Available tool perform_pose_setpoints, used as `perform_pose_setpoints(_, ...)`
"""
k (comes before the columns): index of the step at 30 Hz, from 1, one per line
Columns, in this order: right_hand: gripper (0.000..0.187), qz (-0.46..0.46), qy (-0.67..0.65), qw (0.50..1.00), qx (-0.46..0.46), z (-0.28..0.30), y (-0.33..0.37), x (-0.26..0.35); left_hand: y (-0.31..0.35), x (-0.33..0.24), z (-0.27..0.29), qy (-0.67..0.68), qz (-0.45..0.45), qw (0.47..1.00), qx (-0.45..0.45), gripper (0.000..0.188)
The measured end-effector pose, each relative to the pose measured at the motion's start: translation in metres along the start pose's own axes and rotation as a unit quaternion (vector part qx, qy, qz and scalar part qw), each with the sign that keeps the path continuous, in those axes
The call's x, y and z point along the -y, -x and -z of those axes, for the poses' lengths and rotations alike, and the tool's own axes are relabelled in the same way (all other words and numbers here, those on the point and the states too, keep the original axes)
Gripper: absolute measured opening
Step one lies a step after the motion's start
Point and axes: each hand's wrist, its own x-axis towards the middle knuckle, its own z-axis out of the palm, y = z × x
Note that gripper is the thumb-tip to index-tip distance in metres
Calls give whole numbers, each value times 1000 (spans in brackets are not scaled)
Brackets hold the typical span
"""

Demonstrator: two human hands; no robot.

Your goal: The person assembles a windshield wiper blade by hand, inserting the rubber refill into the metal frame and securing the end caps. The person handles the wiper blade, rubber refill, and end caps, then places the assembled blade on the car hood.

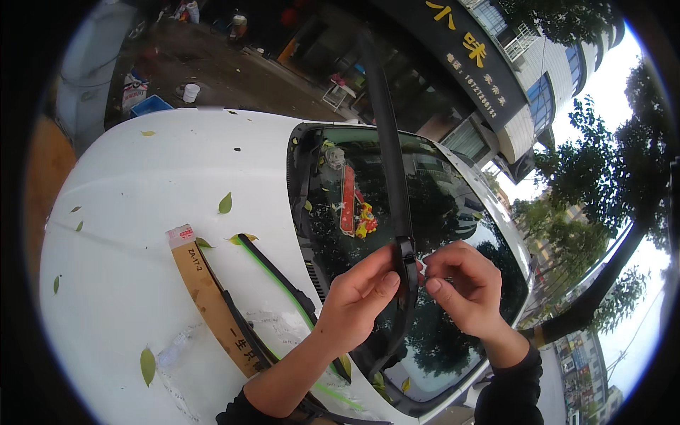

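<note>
A black wiper blade rises upright in front of the windshield of a white car, held off the glass. Below its dark connector, the curved wiper arm runs down to the windshield's base. My left hand is closed around the connector, thumb and fingers pinching its left side. Beside it, my right hand has thumb and index finger curled close together at the connector's right side. A small whitish bit shows at those fingertips, too small to name.
On the white hood lie a brown cardboard sleeve, a black wiper strip with green edging, clear plastic wrap and scattered leaves. A red and yellow ornament shows behind the glass. A tree trunk stands right.
</note>
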Motion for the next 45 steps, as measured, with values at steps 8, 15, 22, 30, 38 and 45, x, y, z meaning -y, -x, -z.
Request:
perform_pose_setpoints(8, 27, -222, -173, 954, 100, 10, -41, 15, 15, 22, 21, -74, 77, 992, 71, 40)
perform_pose_setpoints(15, 22, -267, -223, 937, 34, 3, -40, -1, 32, 41, 24, -105, 77, 985, 116, 44)
perform_pose_setpoints(22, 31, -253, -192, 948, 17, -5, -43, -7, 33, 44, 25, -165, 20, 983, 80, 48)
perform_pose_setpoints(30, 32, -274, -280, 920, 35, -7, -40, -3, 33, 48, 20, -152, -28, 986, 54, 46)
perform_pose_setpoints(38, 32, -281, -294, 913, 32, -7, -37, -5, 33, 44, 18, -140, 7, 989, 38, 41)
perform_pose_setpoints(45, 33, -267, -304, 914, 38, -14, -38, -6, 33, 47, 16, -145, -8, 989, 19, 38)
